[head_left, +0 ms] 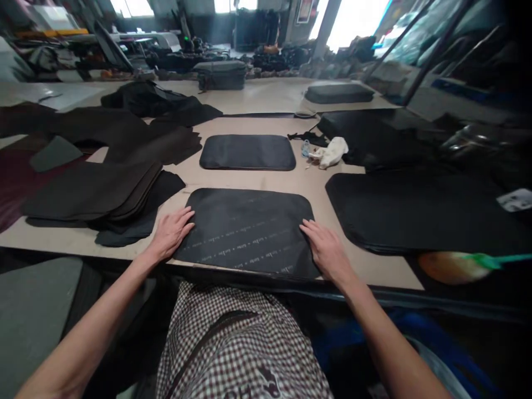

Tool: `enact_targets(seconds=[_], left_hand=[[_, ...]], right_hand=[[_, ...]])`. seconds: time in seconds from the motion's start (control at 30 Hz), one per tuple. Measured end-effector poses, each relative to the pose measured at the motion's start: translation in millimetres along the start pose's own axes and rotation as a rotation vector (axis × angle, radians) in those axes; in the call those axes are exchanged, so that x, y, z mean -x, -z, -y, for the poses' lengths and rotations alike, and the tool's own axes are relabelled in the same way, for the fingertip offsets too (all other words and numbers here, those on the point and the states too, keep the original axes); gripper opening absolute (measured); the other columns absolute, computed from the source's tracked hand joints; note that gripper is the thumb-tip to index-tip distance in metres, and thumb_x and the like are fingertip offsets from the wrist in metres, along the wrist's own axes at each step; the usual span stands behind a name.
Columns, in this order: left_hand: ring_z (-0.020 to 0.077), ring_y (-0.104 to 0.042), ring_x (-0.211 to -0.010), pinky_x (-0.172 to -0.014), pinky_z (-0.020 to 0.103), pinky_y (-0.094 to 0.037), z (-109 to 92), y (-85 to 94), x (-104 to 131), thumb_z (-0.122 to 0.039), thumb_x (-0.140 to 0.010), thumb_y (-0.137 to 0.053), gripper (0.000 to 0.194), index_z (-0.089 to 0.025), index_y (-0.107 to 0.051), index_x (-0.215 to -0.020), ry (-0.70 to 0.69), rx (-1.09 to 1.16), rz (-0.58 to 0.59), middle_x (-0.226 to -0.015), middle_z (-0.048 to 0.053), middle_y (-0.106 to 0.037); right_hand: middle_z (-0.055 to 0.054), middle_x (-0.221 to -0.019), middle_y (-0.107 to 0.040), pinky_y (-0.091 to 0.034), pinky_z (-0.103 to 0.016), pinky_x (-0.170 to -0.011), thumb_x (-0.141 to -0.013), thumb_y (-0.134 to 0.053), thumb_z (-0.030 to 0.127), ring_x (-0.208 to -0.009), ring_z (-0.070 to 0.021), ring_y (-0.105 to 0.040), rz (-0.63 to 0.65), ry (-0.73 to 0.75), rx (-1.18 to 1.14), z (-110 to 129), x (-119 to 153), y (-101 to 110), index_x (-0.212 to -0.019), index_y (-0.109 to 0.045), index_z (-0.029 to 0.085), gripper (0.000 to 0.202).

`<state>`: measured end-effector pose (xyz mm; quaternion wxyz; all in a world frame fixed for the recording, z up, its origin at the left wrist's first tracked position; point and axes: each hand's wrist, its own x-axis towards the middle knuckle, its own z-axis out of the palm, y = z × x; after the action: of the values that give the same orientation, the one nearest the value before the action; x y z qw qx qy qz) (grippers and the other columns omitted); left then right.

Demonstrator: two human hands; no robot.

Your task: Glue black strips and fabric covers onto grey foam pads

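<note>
A dark rounded-corner panel (249,233) with rows of pale printed lettering lies flat at the table's near edge. My left hand (172,231) rests at its left side, fingers stretched out over the border. On the opposite side, my right hand (326,246) touches the panel's right border with its fingers extended. Neither hand grips anything. Just beyond lies a smaller dark rounded panel (248,152). A stack of dark brown sheets (89,191) sits left of my left hand, and a large black stack of panels (415,213) is to the right of my right hand.
A crumpled white cloth (332,152) lies beyond the panels, near black material (369,136). An orange-brown container with a green top (455,267) sits at the right front edge. Farther back are a grey stack (220,75) and another dark stack (338,93). Dark sheets (153,141) spread across the left.
</note>
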<state>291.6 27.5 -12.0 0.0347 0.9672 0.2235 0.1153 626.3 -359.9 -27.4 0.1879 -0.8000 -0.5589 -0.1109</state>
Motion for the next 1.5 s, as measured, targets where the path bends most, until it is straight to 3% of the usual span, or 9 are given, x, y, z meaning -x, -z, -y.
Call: enact_targets(seconds=[0.17, 0.3, 0.43, 0.57, 0.87, 1.1, 1.23, 1.33, 1.5], left_hand=[[0.0355, -0.041, -0.152, -0.120, 0.056, -0.037, -2, 11.4, -19, -0.054, -0.105, -0.039, 0.057, -0.019, -0.056, -0.146, 0.062, -0.028, -0.016, -0.165, 0.020, -0.041], [0.0319, -0.033, -0.157, -0.123, 0.054, -0.033, -37, 18.2, -62, -0.058, -0.106, -0.034, 0.065, -0.020, -0.039, -0.159, -0.006, 0.043, 0.049, -0.170, 0.017, -0.033], [0.0278, -0.023, -0.162, -0.128, 0.054, -0.022, -74, 3.8, -107, -0.064, -0.106, -0.029, 0.074, -0.021, -0.029, -0.166, -0.111, 0.057, 0.161, -0.175, 0.013, -0.023], [0.0267, -0.022, -0.162, -0.131, 0.052, -0.013, -78, -16.0, -121, -0.069, -0.104, -0.028, 0.077, -0.024, -0.030, -0.166, -0.161, 0.008, 0.207, -0.175, 0.009, -0.024], [0.0249, -0.019, -0.163, -0.132, 0.047, -0.018, -29, -5.6, -90, -0.071, -0.103, -0.028, 0.082, -0.020, -0.028, -0.167, 0.066, -0.042, 0.206, -0.176, 0.009, -0.020], [0.0281, -0.028, -0.160, -0.130, 0.046, -0.027, -8, 6.7, -34, -0.068, -0.104, -0.032, 0.080, -0.013, -0.037, -0.163, 0.150, -0.019, 0.141, -0.172, 0.015, -0.030], [0.0251, -0.047, -0.148, -0.124, 0.041, -0.037, 11, 43.6, -22, -0.057, -0.107, -0.037, 0.059, -0.018, -0.061, -0.143, 0.046, -0.037, -0.038, -0.156, 0.013, -0.055], [0.0270, -0.056, -0.136, -0.116, 0.041, -0.044, 50, 84.5, -36, -0.055, -0.104, -0.046, 0.052, -0.020, -0.065, -0.137, 0.293, -0.066, -0.248, -0.144, 0.012, -0.065], [0.0371, -0.062, -0.124, -0.104, 0.044, -0.047, 121, 131.2, -62, -0.064, -0.081, -0.074, 0.064, -0.018, -0.073, -0.125, 0.699, -0.014, -0.073, -0.131, 0.018, -0.072]], right_hand=[[-0.013, -0.149, -0.061, -0.047, -0.054, -0.112, -0.103, -0.038, 0.020, -0.140, -0.0295, -0.055, -0.011, -0.039, -0.070, -9, -18, 9, -0.131, -0.066, 0.020, 0.040], [-0.019, -0.157, -0.051, -0.042, -0.055, -0.118, -0.108, -0.038, 0.045, -0.148, -0.0335, -0.046, -0.007, -0.086, -0.025, -4, -68, 7, -0.143, -0.059, 0.013, 0.051], [-0.022, -0.166, -0.038, -0.033, -0.057, -0.123, -0.108, -0.029, 0.060, -0.155, -0.0343, -0.034, 0.103, -0.099, 0.061, 11, -112, -17, -0.157, -0.043, 0.008, 0.073], [-0.017, -0.168, -0.035, -0.025, -0.055, -0.127, -0.108, -0.024, 0.061, -0.158, -0.0285, -0.030, 0.192, -0.094, 0.124, 20, -118, -37, -0.161, -0.039, 0.012, 0.074], [-0.016, -0.170, -0.032, -0.022, -0.055, -0.127, -0.105, -0.016, 0.064, -0.158, -0.0282, -0.028, 0.202, -0.220, 0.181, 3, -96, -41, -0.161, -0.037, 0.009, 0.082], [-0.020, -0.167, -0.036, -0.027, -0.054, -0.126, -0.101, -0.006, 0.067, -0.157, -0.0319, -0.030, 0.150, -0.280, 0.190, -18, -67, -42, -0.157, -0.041, -0.001, 0.095], [-0.024, -0.153, -0.055, -0.041, -0.049, -0.119, -0.103, -0.010, 0.065, -0.141, -0.0365, -0.052, 0.029, -0.245, 0.102, -33, -48, -36, -0.142, -0.059, 0.002, 0.089], [-0.020, -0.145, -0.062, -0.047, -0.051, -0.114, -0.104, -0.016, 0.063, -0.132, -0.0376, -0.061, -0.029, -0.250, 0.044, -37, -43, -34, -0.132, -0.065, 0.010, 0.078], [-0.021, -0.141, -0.065, -0.049, -0.055, -0.110, -0.102, -0.025, 0.061, -0.128, -0.0407, -0.063, -0.081, -0.244, 0.035, -38, -43, -37, -0.130, -0.065, 0.015, 0.067]])
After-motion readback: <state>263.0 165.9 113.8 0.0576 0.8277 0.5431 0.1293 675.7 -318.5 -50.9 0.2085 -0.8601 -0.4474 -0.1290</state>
